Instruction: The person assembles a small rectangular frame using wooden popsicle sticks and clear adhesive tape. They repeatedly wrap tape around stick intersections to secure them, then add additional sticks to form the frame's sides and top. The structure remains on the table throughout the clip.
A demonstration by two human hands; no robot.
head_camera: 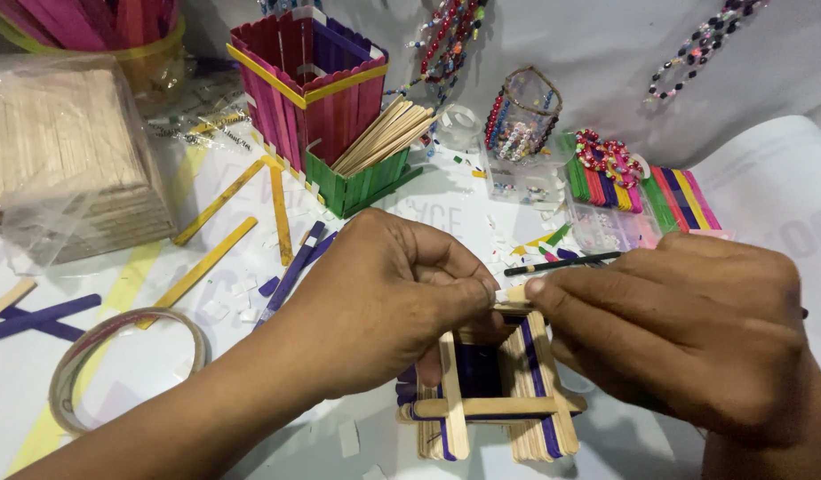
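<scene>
From where I'm watching, the left hand [384,298] is pinched shut, thumb and fingers on the near end of a plain craft stick [514,296] lying across the top edge of the little square stick frame [490,391], and the right hand [686,329] is pinched on the same stick from the other side. I'd guess that stick is feather-light, stiff but snappable, so the ends are the place to hold. The frame sits just below both grips, on the white table [766,187], and probably comes apart easily.
</scene>
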